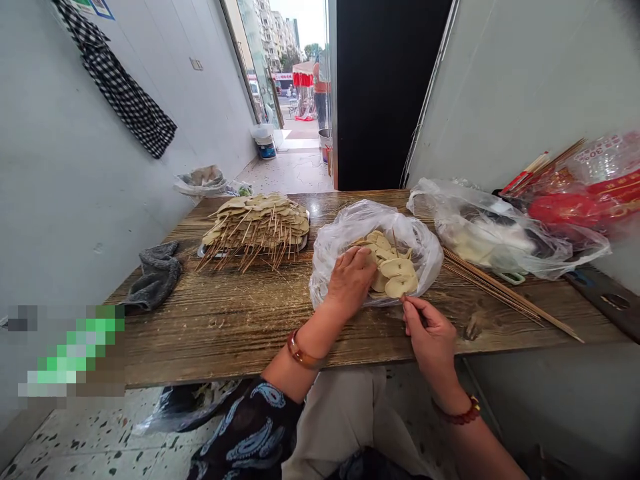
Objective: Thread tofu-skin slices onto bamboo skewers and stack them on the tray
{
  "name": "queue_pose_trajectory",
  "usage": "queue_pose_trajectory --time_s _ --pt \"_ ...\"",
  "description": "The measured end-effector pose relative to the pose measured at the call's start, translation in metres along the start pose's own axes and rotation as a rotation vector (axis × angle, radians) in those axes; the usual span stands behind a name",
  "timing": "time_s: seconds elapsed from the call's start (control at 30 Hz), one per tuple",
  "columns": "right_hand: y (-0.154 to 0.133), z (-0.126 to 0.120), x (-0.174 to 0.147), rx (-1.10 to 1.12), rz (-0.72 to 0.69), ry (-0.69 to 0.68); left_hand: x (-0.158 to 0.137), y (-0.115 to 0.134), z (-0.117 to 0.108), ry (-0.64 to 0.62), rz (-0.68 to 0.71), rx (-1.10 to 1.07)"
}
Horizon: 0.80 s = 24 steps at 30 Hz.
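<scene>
My right hand (430, 333) pinches the lower end of a thin wooden skewer at the near rim of a clear plastic bag (327, 257). Flat, pale-yellow round slices (399, 268) are threaded on this skewer, lying over the bag. My left hand (353, 277) reaches into the bag from the left, fingers bent and close together among more loose slices (379, 241). Its thumb and whatever lies under its fingers are mostly hidden. Left of the bag, a tray (201, 252) bears a high pile of skewered slices (260, 223), stick ends toward me.
Bare skewers (510, 293) lie on the wooden table (240, 320), right of the bag. Another plastic bag (490, 233) and red packaging (575, 207) stand behind them. A dark grey cloth (155, 273) rests at the left edge. Beyond the table is a doorway.
</scene>
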State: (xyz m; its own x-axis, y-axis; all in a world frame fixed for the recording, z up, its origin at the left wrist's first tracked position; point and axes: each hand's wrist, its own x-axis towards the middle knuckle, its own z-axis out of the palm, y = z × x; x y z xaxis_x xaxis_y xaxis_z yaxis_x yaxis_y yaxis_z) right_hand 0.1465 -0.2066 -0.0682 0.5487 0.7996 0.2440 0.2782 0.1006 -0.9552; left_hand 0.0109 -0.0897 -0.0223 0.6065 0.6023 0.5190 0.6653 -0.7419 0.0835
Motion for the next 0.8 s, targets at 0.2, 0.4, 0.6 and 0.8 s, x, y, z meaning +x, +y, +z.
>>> queue_pose_trajectory --time_s 0.2,0.4,0.6,0.8 --pt "-0.0018 -0.0003 -0.0003 -0.024 0.002 -0.017 -0.0013 0.0020 0.0022 0.068 0.063 0.063" --pt "-0.0029 -0.0002 -0.0003 -0.035 -0.015 -0.012 -0.0011 0.0023 0.0025 0.048 0.104 0.140" --pt "0.0002 0.0001 -0.0004 -0.044 -0.032 -0.012 0.0008 0.0025 0.0023 -0.047 0.121 0.060" --pt "-0.0018 0.0001 -0.0003 -0.045 -0.048 -0.011 0.0035 -0.0022 0.0039 0.023 -0.125 -0.294"
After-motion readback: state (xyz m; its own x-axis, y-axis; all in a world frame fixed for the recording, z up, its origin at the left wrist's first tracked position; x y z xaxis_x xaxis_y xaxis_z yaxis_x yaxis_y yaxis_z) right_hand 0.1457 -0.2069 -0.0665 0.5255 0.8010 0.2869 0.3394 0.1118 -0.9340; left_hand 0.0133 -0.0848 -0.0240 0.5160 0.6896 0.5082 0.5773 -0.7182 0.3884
